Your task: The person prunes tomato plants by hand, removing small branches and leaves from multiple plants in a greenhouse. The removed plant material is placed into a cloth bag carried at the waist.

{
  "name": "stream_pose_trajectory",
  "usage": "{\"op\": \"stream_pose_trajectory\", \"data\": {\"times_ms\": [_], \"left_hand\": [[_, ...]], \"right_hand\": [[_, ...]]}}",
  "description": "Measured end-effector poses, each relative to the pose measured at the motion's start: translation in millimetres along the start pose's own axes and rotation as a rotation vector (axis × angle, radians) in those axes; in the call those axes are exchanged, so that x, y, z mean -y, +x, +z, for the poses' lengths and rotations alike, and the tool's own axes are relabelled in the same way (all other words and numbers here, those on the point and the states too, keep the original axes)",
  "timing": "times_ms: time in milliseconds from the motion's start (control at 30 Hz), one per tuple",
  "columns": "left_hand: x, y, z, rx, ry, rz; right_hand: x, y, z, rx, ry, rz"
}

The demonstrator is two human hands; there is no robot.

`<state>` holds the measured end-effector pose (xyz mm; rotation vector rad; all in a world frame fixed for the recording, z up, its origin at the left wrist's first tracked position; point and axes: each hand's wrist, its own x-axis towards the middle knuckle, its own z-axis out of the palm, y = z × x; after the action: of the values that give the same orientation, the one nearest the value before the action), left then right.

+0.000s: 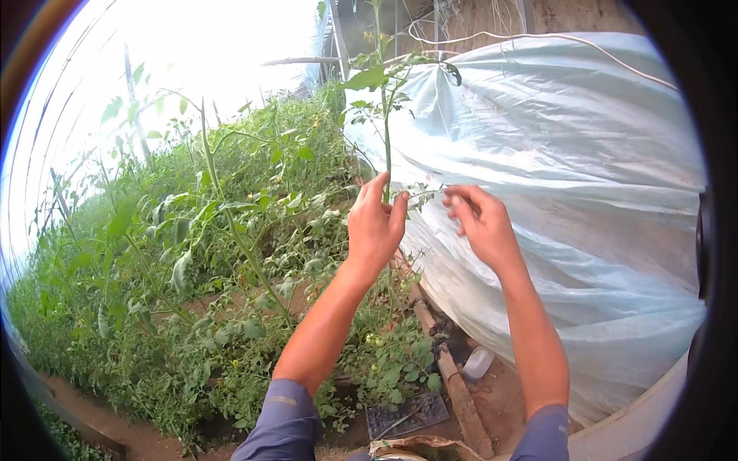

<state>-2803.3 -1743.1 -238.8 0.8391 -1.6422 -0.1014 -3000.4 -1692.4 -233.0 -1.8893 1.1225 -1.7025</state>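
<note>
A tall tomato stem (pixel 386 138) rises upright before me, with leaves near its top. My left hand (pixel 373 225) is around this stem, the fingers on one side and the thumb on the other. From the stem a small leaf shoot (pixel 424 195) reaches sideways to the fingertips of my right hand (pixel 484 225). Those fingers are curled, and whether they pinch the shoot's tip is too small to tell. Green tomatoes (pixel 375 340) hang low on the plants below my hands.
Dense tomato plants (pixel 173 322) fill the left. Clear plastic sheeting (pixel 553 173) hangs along the right, a white hose (pixel 519 36) above it. On the ground lie a wooden pole (pixel 461 397), a white container (pixel 478 363) and a black tray (pixel 409 416). A sack (pixel 426 446) is at the bottom.
</note>
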Motion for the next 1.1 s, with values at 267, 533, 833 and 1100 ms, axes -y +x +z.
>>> {"op": "stream_pose_trajectory", "data": {"times_ms": [267,533,833,1100], "left_hand": [[58,89,56,0.031,0.329,-0.137],[76,104,52,-0.085,0.389,-0.070],[81,100,64,-0.140,0.269,-0.123],[102,98,58,-0.099,-0.084,-0.148]], "right_hand": [[-38,179,63,0.012,0.288,0.055],[-51,216,86,0.225,0.422,0.095],[-64,228,91,0.114,0.361,-0.048],[-74,221,101,-0.066,-0.088,-0.330]]}}
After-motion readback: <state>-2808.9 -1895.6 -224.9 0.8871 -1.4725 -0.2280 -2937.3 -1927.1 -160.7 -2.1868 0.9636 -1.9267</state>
